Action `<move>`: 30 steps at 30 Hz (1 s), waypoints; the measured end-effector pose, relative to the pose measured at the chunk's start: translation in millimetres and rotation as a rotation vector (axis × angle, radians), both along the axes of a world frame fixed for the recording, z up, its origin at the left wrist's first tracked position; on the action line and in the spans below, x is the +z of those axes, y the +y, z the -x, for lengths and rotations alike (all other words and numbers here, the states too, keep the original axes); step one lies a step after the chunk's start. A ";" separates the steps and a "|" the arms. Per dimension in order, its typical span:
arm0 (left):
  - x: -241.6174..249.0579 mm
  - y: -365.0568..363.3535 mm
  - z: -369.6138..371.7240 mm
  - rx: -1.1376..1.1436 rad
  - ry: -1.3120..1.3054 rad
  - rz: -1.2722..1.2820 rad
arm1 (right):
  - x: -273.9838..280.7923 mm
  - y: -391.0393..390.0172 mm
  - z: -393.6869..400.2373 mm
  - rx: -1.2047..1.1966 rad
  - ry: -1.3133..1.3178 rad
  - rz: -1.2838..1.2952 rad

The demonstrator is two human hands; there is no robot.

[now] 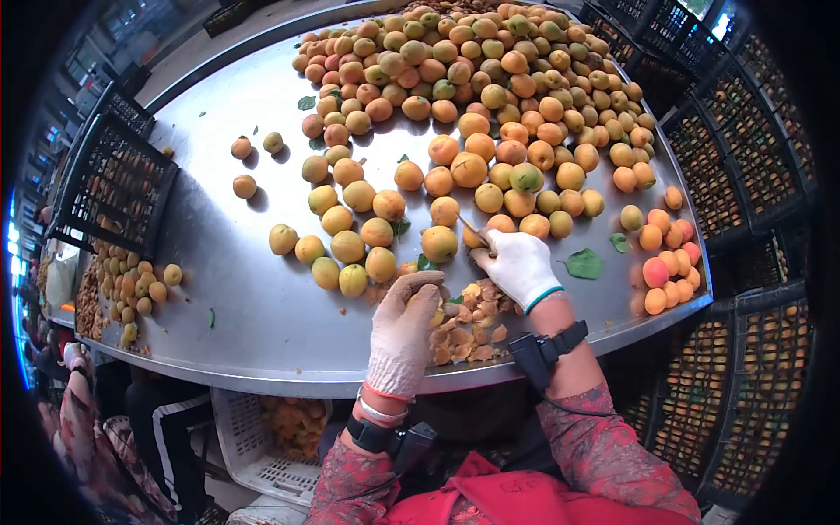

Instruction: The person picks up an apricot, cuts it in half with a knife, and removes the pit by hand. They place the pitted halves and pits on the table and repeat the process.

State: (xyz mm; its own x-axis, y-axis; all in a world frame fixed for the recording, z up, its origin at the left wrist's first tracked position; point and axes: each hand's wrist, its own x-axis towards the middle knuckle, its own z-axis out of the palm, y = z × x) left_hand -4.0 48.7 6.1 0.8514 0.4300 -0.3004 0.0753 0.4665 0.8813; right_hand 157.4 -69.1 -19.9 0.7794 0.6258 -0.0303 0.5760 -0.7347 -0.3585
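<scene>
**Right hand [518, 265] pinching a thin stick-like tool [473, 230] amid apricots [469, 169] on a metal bench [241, 302]**

The right hand, in a white glove with a green cuff, has its thumb and fingers closed on the stick-like tool, which slants up and to the left. One apricot sits just by the tool, partly covered by it and the fingers. The left hand [402, 337], gloved too and soiled at the fingertips, is curled, its fingers bent toward the thumb; whether anything is gripped there cannot be told. Between the hands and the near edge of the bench lies a heap of orange-brown pieces [472, 332], right beside the left hand.

The apricots, yellow-green to orange, pile thickly at the far side and thin out toward the hands. A redder group [654, 273] rests by the right edge, and a broad green leaf [584, 264] lies flat between that group and the right hand.

Both wrists carry black strapped devices [549, 350]. At the left end, a black crate [114, 188] stands tilted, with more apricots spread in front of it. Below the near edge is a white crate [234, 437] with orange fruit inside. Slatted dark crates [733, 385] filled with fruit line the right. At far left, another person's patterned sleeve [79, 420] shows.
</scene>
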 end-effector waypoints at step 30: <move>21.6 70.6 213.7 0.673 -0.117 -0.214 | -17.0 -66.5 -53.7 -0.041 0.091 -0.523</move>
State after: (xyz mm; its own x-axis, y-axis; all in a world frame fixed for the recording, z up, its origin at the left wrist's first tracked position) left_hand -217.7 119.3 27.7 0.4018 0.9128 -0.0734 -0.2691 0.1944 0.9433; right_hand 211.1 -135.6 -36.9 0.8125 0.5444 0.2087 0.4998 -0.4660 -0.7301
